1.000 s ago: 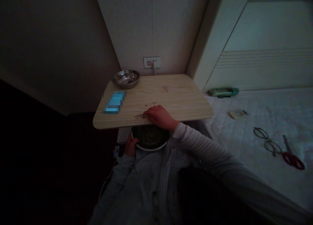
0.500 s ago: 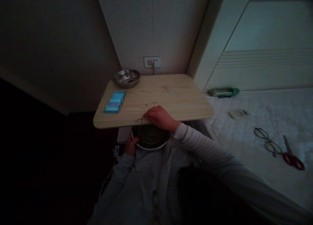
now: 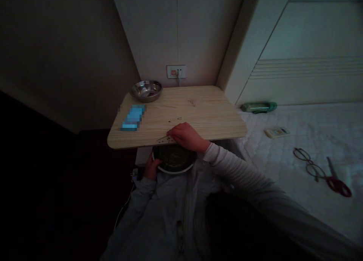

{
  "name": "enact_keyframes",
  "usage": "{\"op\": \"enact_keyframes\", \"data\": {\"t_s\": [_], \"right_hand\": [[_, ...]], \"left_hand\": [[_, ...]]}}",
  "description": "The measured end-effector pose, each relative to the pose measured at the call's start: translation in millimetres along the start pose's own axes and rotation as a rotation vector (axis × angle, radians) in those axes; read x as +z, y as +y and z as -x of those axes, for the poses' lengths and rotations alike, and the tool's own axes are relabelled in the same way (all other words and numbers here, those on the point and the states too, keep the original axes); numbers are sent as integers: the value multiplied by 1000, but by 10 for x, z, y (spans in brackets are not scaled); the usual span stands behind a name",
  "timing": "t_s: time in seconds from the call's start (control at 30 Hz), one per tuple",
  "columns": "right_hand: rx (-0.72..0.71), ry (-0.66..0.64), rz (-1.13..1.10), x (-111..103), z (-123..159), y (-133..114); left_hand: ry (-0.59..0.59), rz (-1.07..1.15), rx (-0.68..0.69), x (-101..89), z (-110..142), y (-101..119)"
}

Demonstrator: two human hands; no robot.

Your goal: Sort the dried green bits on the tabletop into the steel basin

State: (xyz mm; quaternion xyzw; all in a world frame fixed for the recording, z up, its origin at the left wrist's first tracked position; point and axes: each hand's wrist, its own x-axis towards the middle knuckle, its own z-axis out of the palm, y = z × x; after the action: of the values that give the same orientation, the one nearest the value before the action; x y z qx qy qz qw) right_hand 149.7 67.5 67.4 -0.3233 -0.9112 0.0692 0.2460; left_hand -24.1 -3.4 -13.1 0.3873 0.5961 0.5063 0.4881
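Note:
My left hand point(image 3: 152, 168) grips the left rim of a round bowl point(image 3: 174, 159) with a white edge and a dark inside, held in my lap just below the table's front edge. What lies in the bowl is too dim to name. My right hand point(image 3: 185, 136) is closed in a pinch on a thin pointed stick point(image 3: 162, 138), like a toothpick, whose tip points left over the tabletop. Small dark specks point(image 3: 169, 141) lie beside the stick near the front edge. A few more bits point(image 3: 179, 118) sit farther back on the wooden table point(image 3: 218, 121).
A steel bowl point(image 3: 146, 91) stands at the table's back left, with a lit phone point(image 3: 133, 118), blurred out, in front. On the white bed to the right lie a green bottle point(image 3: 259, 107), a pale remote-like device point(image 3: 277, 132), glasses point(image 3: 309, 164) and red-handled scissors point(image 3: 338, 186).
The dark specks near the stick's tip have shifted slightly. My right hand has barely moved, and my left hand stays on the bowl.

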Motion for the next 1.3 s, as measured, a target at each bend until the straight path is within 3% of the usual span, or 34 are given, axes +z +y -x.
{"op": "enact_keyframes", "data": {"t_s": [0.3,0.6,0.9,1.3], "right_hand": [[-20,-14,-4,-17,70,-17],[39,-19,-12,-104,244,-24],[171,60,68,-44,113,4],[150,12,87,-69,161,-66]], "left_hand": [[12,55,-78,25,32,78],[-13,-20,-17,4,39,103],[7,-9,-16,4,11,35],[-8,25,-33,5,10,32]]}}
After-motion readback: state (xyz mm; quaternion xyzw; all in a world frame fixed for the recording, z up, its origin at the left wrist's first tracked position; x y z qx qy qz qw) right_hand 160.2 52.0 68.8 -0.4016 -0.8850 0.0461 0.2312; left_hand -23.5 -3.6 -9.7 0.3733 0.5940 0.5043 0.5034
